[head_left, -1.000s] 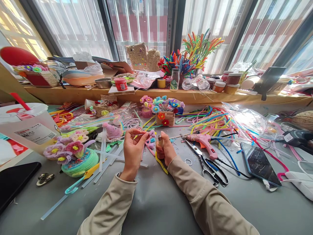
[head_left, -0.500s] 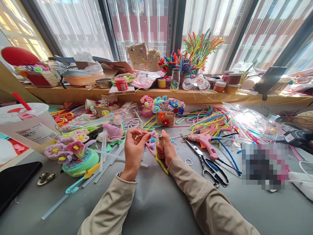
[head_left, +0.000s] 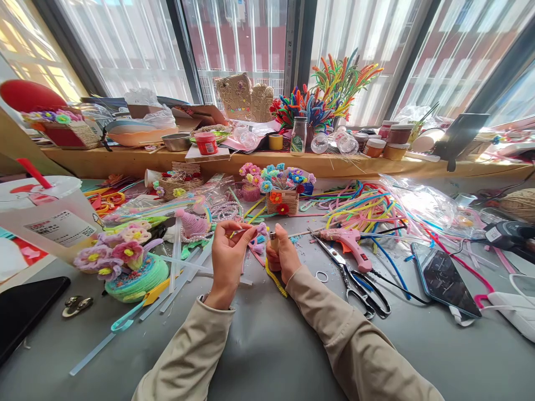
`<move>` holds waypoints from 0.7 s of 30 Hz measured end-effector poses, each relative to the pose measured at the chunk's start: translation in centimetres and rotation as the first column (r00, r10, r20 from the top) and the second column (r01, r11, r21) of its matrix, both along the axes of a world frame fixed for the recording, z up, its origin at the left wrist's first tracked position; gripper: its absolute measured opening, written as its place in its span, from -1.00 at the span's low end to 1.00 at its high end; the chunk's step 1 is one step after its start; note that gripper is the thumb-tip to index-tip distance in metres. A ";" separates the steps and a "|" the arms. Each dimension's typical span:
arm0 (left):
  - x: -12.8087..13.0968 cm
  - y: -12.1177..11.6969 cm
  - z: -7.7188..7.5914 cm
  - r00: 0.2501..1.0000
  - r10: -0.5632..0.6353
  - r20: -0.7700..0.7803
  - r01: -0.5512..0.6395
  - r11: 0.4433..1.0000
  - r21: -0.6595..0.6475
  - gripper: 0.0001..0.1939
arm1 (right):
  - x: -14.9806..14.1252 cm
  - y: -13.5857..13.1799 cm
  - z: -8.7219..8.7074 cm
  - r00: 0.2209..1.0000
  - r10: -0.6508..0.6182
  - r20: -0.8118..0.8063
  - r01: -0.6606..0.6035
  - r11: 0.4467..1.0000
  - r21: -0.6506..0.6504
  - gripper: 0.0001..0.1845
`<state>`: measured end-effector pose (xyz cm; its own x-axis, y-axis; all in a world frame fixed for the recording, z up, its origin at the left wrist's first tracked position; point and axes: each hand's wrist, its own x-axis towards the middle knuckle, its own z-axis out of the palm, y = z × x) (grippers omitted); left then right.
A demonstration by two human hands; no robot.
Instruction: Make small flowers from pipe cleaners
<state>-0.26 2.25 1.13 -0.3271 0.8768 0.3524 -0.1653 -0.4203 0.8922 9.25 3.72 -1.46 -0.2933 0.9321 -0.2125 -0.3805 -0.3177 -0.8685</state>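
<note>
The small purple chenille piece [head_left: 262, 229] sits at the meeting point of both hands, above the table [head_left: 267, 345]. The left hand [head_left: 228, 262] has its grip pinching the piece between thumb and forefinger. At the piece's 3 o'clock, just beside it, the right hand [head_left: 285, 259] has its grip wrapped around an upright lighter [head_left: 275, 239], thumb near the top. A yellow chenille stem [head_left: 276, 283] hangs into view between 5 and 6 o'clock, beside the right hand.

Farther out, a woven basket of flowers [head_left: 282, 201] stands at 1 o'clock. The pink hot glue gun [head_left: 350, 243] lies at 3 o'clock, with open-bladed scissors [head_left: 339, 260] next to it at 4. Loose chenille stems [head_left: 368, 211] heap up between 2 and 3. Translucent glue sticks [head_left: 176, 253] are spread toward 8 o'clock, and a drink cup [head_left: 62, 225] stands at 9.
</note>
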 end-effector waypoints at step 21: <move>0.0 0.0 -0.1 1.000 -0.008 0.015 0.008 1.000 0.013 -0.73 | 0.0 0.1 -0.3 1.000 0.002 -0.020 -0.001 1.000 0.012 -0.41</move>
<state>-0.29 2.28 1.06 -0.3255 0.8749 0.3586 -0.1822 -0.4302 0.8841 9.26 3.84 -1.75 -0.2988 0.9340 -0.1959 -0.3971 -0.3083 -0.8644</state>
